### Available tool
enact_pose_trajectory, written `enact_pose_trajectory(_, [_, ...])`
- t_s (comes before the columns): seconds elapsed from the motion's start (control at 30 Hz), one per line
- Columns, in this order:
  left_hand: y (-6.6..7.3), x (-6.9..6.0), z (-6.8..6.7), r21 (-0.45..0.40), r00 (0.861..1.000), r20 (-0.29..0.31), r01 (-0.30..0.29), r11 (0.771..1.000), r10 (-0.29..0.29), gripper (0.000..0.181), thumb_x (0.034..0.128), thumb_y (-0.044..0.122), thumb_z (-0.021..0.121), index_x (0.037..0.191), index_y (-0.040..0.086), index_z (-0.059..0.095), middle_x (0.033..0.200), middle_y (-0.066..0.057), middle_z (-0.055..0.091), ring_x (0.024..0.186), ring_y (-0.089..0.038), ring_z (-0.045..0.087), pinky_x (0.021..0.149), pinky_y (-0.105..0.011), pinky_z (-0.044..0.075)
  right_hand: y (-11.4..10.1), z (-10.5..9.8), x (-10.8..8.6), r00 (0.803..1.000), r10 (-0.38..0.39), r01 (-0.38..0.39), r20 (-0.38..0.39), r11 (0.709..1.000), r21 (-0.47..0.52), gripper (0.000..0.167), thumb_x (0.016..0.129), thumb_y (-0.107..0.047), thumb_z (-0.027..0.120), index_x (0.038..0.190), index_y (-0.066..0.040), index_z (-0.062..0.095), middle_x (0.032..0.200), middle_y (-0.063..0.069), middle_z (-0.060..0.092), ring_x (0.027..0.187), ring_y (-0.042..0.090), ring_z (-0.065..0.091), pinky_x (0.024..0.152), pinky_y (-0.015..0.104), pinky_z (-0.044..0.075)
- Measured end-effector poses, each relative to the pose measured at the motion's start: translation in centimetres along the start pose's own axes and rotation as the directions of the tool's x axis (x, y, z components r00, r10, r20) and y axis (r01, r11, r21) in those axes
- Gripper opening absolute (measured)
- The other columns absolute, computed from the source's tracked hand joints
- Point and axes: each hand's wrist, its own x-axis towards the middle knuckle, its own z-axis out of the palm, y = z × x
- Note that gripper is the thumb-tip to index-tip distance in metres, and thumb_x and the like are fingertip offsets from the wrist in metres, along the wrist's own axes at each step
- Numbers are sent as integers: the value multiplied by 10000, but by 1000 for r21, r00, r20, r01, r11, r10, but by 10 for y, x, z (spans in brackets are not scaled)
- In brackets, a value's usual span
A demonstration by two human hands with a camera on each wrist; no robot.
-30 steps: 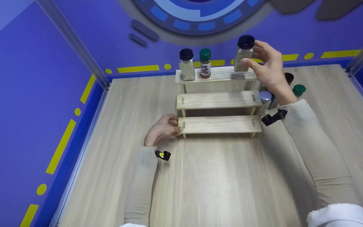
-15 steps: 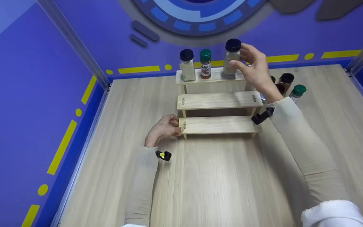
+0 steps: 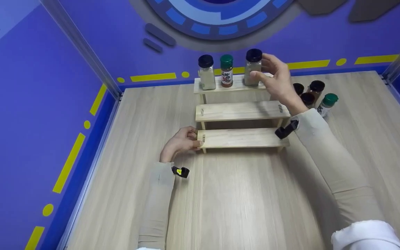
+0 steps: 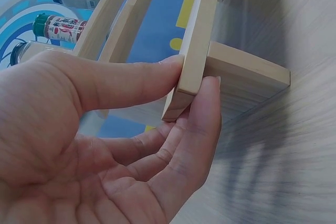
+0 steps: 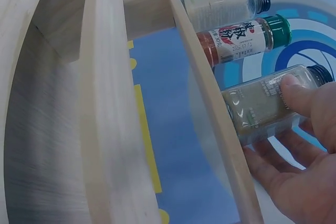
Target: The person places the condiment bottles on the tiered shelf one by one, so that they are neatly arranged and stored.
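Note:
My right hand [image 3: 277, 79] holds a clear spice jar [image 3: 250, 78] with a black cap between thumb and fingers. The jar stands upright at the top step of a three-step wooden rack [image 3: 241, 111], and in the right wrist view its base meets the board's edge. To its left on that step are a green-capped spice bottle [image 3: 226, 74] with a red-and-white label and another black-capped jar [image 3: 207, 78] of pale contents. My left hand [image 3: 179, 142] pinches the left end of the lowest step [image 4: 197, 51] between thumb and fingers.
Right of the rack, several more spice jars stand on the table: dark-capped ones [image 3: 315, 88] and a green-capped one [image 3: 327, 103], partly behind my right forearm. A blue panel wall [image 3: 172, 66] rises behind the rack, with another [image 3: 30, 121] at the left.
My right hand has carried the black-capped jar leftward and down onto the top step, beside the green-capped bottle. The left hand keeps its grip on the lowest step.

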Motion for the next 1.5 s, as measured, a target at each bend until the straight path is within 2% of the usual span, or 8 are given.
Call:
enact_pose_trajectory(0.23, [0, 1, 1, 11, 1000, 0, -8, 1000, 8, 516, 909, -110, 730, 1372, -108, 504, 1130, -160, 628, 886, -204, 671, 829, -305, 676, 4, -1, -2, 1000, -23, 23, -12, 1000, 0, 526, 977, -83, 779, 1476, -100, 612, 1434, 164, 676, 1278, 311, 665, 1158, 429, 530])
enact_pose_trajectory(0.5, [-2, 2, 3, -5, 1000, 1, 12, 1000, -12, 439, 915, -119, 713, 1313, -73, 533, 1068, -117, 621, 828, -191, 675, 814, -354, 684, -5, -11, -5, 1000, 7, -7, -13, 1000, 16, 599, 963, -131, 809, 1515, -103, 579, 1480, 136, 645, 1321, 275, 642, 1164, 415, 524])
enact_pose_trajectory(0.73, [-2, 2, 2, -10, 1000, 1, 25, 1000, -25, 481, 909, -126, 714, 1345, -77, 520, 1094, -121, 607, 847, -199, 673, 862, -392, 681, -24, -30, -9, 997, -72, 73, -43, 997, 24, 549, 975, -123, 793, 1487, -94, 598, 1450, 133, 665, 1339, 289, 641, 1163, 393, 533])
enact_pose_trajectory(0.93, [-1, 1, 2, -10, 999, 7, 41, 999, -41, 494, 921, -114, 712, 1370, -67, 512, 1157, -150, 607, 878, -209, 679, 913, -413, 670, -29, -53, -17, 992, -93, 92, -83, 996, -16, 507, 965, -134, 806, 1444, -114, 640, 1410, 121, 690, 1310, 250, 657, 1126, 354, 560])
enact_pose_trajectory(1.07, [0, 1, 1, -8, 999, 8, 50, 999, -50, 503, 923, -111, 712, 1380, -59, 508, 1188, -163, 601, 885, -218, 689, 926, -429, 666, -24, -73, -21, 990, -73, 70, -124, 997, -33, 481, 959, -98, 803, 1417, -98, 657, 1386, 124, 700, 1283, 235, 666, 1123, 343, 561])
enact_pose_trajectory(1.3, [1, 2, 0, 9, 999, 3, 44, 999, -44, 505, 921, -106, 721, 1378, -57, 513, 1206, -166, 594, 943, -233, 674, 892, -371, 672, -4, -116, -35, 980, -24, 2, -195, 994, -113, 495, 948, -103, 817, 1417, -107, 658, 1383, 97, 707, 1237, 145, 682, 1118, 304, 557])
enact_pose_trajectory(1.5, [0, 0, 0, -3, 999, 0, 48, 999, -48, 501, 915, -120, 723, 1369, -57, 520, 1203, -158, 574, 964, -238, 654, 885, -356, 672, 21, -148, -51, 976, 18, -57, -218, 983, -175, 544, 945, -143, 828, 1453, -117, 635, 1407, 88, 690, 1232, 112, 673, 1117, 261, 545])
